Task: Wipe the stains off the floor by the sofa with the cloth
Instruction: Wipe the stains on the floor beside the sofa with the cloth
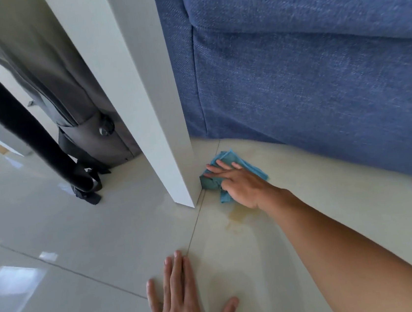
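A crumpled teal cloth lies on the pale tiled floor in the corner between a white post and the blue sofa. My right hand presses flat on the cloth, fingers spread toward the post. A faint yellowish stain marks the tile just in front of the cloth, near my wrist. My left hand rests flat on the floor nearer to me, fingers apart, holding nothing.
A white post stands right beside the cloth on its left. Behind it hangs a grey bag with black straps trailing on the floor. The sofa front runs along the right. Glossy tiles stretch out to the left.
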